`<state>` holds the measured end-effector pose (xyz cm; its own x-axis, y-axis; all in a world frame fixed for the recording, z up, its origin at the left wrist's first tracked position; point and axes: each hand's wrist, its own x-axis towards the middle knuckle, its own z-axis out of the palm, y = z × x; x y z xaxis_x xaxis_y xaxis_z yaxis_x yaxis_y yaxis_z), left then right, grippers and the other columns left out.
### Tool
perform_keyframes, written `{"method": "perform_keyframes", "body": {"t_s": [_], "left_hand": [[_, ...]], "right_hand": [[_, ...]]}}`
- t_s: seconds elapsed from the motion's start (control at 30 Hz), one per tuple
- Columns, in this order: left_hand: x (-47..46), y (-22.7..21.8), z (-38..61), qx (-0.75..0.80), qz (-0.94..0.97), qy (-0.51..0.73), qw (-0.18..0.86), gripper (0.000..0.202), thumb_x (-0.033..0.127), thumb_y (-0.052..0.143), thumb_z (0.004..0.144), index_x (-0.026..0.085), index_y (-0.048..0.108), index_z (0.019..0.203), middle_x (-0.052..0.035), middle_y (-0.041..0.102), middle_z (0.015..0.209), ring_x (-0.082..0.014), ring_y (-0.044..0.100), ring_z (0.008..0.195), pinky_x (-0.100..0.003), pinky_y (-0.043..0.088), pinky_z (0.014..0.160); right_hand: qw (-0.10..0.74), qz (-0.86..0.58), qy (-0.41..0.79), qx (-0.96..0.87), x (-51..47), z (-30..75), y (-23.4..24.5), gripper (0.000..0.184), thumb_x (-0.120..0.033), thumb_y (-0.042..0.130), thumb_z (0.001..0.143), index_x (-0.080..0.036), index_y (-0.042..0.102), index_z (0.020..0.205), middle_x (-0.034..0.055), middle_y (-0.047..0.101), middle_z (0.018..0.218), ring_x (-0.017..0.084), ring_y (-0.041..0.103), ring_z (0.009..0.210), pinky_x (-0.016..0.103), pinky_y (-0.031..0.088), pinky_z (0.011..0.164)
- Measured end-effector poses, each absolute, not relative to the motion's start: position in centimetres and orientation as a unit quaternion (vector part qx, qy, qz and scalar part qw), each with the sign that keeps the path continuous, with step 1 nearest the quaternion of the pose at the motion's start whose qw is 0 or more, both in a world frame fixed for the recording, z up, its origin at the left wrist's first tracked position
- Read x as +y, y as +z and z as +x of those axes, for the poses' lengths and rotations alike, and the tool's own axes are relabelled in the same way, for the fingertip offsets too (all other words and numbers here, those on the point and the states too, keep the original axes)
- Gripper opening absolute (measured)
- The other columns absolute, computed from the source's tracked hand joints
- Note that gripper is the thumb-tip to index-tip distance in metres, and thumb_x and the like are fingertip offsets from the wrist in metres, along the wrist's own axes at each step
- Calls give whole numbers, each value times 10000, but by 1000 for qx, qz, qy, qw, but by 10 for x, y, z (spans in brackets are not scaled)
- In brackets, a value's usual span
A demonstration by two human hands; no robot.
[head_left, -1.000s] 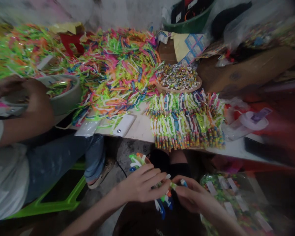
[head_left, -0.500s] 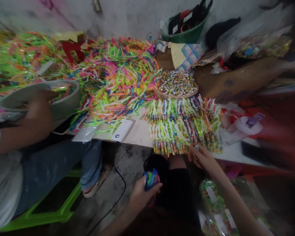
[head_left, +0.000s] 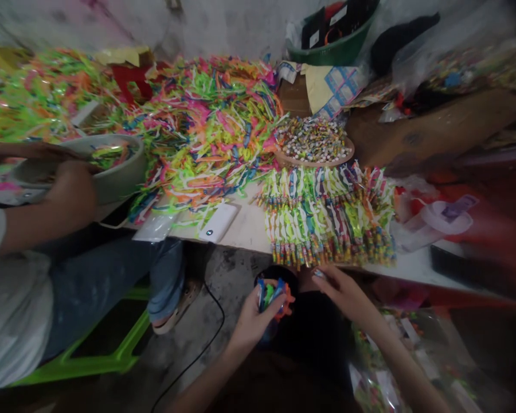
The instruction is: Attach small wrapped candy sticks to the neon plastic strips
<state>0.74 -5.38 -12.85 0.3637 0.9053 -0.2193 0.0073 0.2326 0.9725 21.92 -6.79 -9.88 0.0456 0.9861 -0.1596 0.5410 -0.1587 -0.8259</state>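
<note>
My left hand (head_left: 253,315) is closed round a small blue, green and orange bundle (head_left: 273,297) in front of my lap. Its exact kind is unclear. My right hand (head_left: 348,295) hovers just below the table edge, fingertips pinched together and pointing left. A tiny pale spot shows at the fingertips; whether it is a held thing or a nail I cannot tell. Above that hand, rows of small colourful pieces (head_left: 327,223) lie side by side on the table, with pale knotted strips and slim multicoloured ends that overhang the front edge.
Behind the rows stands a shallow bowl (head_left: 350,152) of small beads. Bright strips (head_left: 215,126) are heaped at the left. A white power bank (head_left: 218,222) lies near the edge. At the left, a co-worker's hands (head_left: 75,172) reach into a grey basin (head_left: 140,166).
My right hand has drawn left and slightly down, off the rows' front edge. My left hand has risen slightly, and orange now shows in its bundle. The co-worker's second hand has come to the basin.
</note>
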Motion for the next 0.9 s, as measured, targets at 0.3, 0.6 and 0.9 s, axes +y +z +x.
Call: {"method": "perform_keyframes", "body": {"t_s": [0.3,0.6,0.9], "left_hand": [[-34,-101,-12,216,918,318,97,261,225,373,948,149,552,1121,-75,700,968,-162,650,826,-278,501,698],[-31,-72,-16,147,948,272,-81,237,105,428,922,144,577,1102,-45,685,977,-137,622,819,-268,461,697],[-30,-72,-16,116,949,269,-115,229,94,484,886,165,593,1075,-39,676,971,-150,600,836,-276,465,695]], "right_hand": [[360,-498,640,-462,-88,195,-64,408,-529,480,852,-169,474,1045,-19,617,674,19,361,334,170,234,334],[368,-502,635,-457,-100,189,-63,300,-472,501,867,-183,442,925,-53,579,634,6,357,363,149,221,352],[332,-515,652,-446,-104,189,-65,307,-491,514,852,-197,434,894,-60,594,641,-7,319,323,140,172,317]]}}
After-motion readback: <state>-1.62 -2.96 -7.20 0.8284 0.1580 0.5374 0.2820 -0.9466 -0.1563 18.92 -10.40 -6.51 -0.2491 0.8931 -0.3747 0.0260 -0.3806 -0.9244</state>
